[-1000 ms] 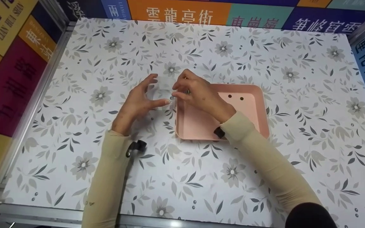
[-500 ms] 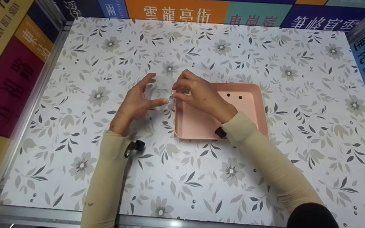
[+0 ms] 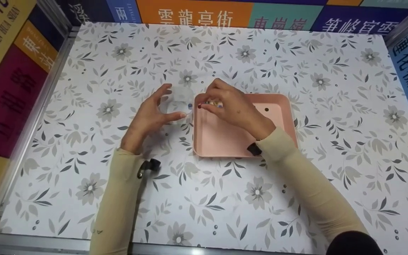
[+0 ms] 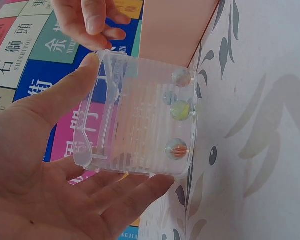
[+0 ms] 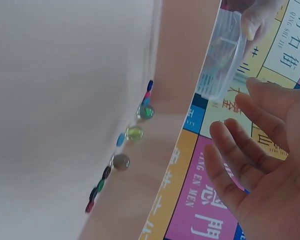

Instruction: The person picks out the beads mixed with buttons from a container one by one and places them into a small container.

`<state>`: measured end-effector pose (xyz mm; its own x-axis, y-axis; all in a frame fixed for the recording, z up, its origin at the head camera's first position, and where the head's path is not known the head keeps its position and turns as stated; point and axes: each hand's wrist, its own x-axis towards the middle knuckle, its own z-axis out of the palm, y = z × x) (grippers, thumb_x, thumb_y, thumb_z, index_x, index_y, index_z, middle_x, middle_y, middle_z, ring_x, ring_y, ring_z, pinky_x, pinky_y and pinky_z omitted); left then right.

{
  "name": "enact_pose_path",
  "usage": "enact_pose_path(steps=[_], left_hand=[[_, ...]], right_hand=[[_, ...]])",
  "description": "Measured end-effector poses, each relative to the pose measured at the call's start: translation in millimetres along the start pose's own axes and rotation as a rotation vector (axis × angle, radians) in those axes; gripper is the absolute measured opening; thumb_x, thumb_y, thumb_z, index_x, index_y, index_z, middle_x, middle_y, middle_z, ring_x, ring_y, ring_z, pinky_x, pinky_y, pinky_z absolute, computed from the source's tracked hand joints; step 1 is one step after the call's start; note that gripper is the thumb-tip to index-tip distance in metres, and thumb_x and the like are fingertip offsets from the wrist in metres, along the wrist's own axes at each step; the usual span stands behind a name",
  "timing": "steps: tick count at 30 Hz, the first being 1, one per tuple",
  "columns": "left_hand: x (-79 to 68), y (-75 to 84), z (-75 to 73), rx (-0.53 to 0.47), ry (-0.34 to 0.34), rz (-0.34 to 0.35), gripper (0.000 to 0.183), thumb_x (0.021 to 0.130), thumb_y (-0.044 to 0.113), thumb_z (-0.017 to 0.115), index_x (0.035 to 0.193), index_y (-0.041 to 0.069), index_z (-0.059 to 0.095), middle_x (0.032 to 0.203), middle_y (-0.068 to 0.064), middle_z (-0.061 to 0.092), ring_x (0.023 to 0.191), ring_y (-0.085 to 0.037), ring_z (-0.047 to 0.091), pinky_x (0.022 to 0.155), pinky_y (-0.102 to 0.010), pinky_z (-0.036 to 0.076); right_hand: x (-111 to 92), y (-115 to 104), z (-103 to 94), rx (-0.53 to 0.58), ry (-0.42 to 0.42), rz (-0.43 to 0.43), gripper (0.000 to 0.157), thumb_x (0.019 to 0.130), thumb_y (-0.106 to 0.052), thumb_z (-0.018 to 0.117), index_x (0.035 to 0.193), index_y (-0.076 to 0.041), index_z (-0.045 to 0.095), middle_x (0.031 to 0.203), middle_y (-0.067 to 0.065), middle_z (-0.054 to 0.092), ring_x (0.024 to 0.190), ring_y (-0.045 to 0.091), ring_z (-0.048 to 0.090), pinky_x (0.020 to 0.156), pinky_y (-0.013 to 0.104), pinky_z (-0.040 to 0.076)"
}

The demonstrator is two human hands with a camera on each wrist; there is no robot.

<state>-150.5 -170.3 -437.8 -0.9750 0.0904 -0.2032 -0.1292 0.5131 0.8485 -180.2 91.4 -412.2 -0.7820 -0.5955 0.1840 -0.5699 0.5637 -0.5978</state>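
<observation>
My left hand (image 3: 147,113) holds a small clear plastic box (image 4: 135,112), thumb at one side and fingers at the other. Several glass marbles (image 4: 180,110) lie inside the box, close to its bottom. Just to the right is a pink tray (image 3: 218,143), and my right hand (image 3: 234,106) hovers above its back left part. Its fingers are loosely bent, with nothing visible between them in the right wrist view. Beneath it, several marbles (image 5: 135,133) and small coloured flat pieces (image 5: 100,185) lie in the tray.
A dark round spot (image 3: 266,109) shows on the tray toward its back right. The table (image 3: 204,198) has a flower and leaf pattern. Upright panels (image 3: 197,16) with large lettering stand along the back and both sides.
My right hand has moved slightly right, away from the box and over the tray. Marbles and coloured pieces under it show more now. The left hand keeps its hold on the box.
</observation>
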Motion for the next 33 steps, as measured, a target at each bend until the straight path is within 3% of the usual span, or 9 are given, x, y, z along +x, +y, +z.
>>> enact_pose_path(steps=[5, 13, 25, 33], left_hand=[[-2.5, -1.1, -0.1, 0.014, 0.009, -0.035, 0.104, 0.079, 0.037, 0.092, 0.164, 0.03, 0.032, 0.166, -0.004, 0.043, 0.159, -0.033, 0.031, 0.129, -0.046, 0.033], [-3.6, -1.8, -0.2, 0.018, 0.007, -0.03, 0.105, 0.079, 0.038, 0.092, 0.164, 0.029, 0.032, 0.166, -0.004, 0.043, 0.158, -0.033, 0.032, 0.128, -0.046, 0.034], [-0.5, 0.5, 0.1, 0.037, -0.007, -0.018, 0.105, 0.08, 0.04, 0.091, 0.165, 0.029, 0.03, 0.166, -0.004, 0.042, 0.158, -0.032, 0.032, 0.128, -0.046, 0.034], [-0.4, 1.0, -0.1, 0.038, -0.007, -0.015, 0.105, 0.08, 0.039, 0.091, 0.165, 0.028, 0.03, 0.166, -0.006, 0.041, 0.158, -0.032, 0.033, 0.128, -0.046, 0.035]], right_hand=[[-9.0, 4.9, -6.1, -0.029, -0.001, 0.035, 0.018, 0.099, -0.027, 0.073, 0.103, -0.01, 0.077, 0.111, 0.007, 0.061, 0.102, 0.025, 0.069, 0.089, 0.038, 0.059], [-19.8, 13.4, -16.5, -0.071, 0.003, 0.06, 0.018, 0.1, -0.026, 0.072, 0.104, -0.009, 0.078, 0.106, 0.007, 0.064, 0.102, 0.024, 0.07, 0.088, 0.038, 0.059], [-32.3, 16.6, -42.1, -0.08, -0.107, 0.135, 0.013, 0.099, -0.02, 0.073, 0.105, -0.01, 0.076, 0.104, 0.008, 0.069, 0.099, 0.026, 0.069, 0.087, 0.043, 0.058], [-43.1, 26.7, -49.5, -0.106, -0.145, 0.214, 0.012, 0.097, -0.018, 0.075, 0.104, -0.009, 0.077, 0.099, 0.009, 0.072, 0.094, 0.026, 0.068, 0.08, 0.037, 0.055]])
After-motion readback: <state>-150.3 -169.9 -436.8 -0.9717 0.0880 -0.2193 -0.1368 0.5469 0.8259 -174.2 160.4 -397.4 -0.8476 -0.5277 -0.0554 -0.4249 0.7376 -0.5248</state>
